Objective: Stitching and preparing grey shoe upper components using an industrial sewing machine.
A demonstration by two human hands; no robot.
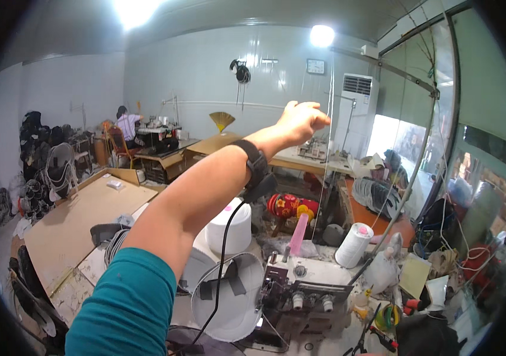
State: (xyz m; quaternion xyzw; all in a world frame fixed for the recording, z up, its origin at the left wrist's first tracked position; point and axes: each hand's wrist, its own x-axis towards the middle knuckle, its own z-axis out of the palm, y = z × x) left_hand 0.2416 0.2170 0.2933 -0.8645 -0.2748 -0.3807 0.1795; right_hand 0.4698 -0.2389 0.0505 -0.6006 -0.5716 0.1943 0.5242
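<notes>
Left hand (301, 120) raised, seemingly pinching the thin thread (328, 89) overhead.

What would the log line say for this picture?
left hand: raised, pinching white thread | right hand: out of view | below: sewing machine, thread cone

The left arm is reaching up and forward in a teal sleeve, its hand (301, 121) pinching closed with fingertips (323, 120) together.

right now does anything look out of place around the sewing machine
Nothing looks spilled or broken. The bench is cluttered: a white thread cone stands tilted beside the grey sewing machine. The left hand is raised to a hanging thread.
</notes>
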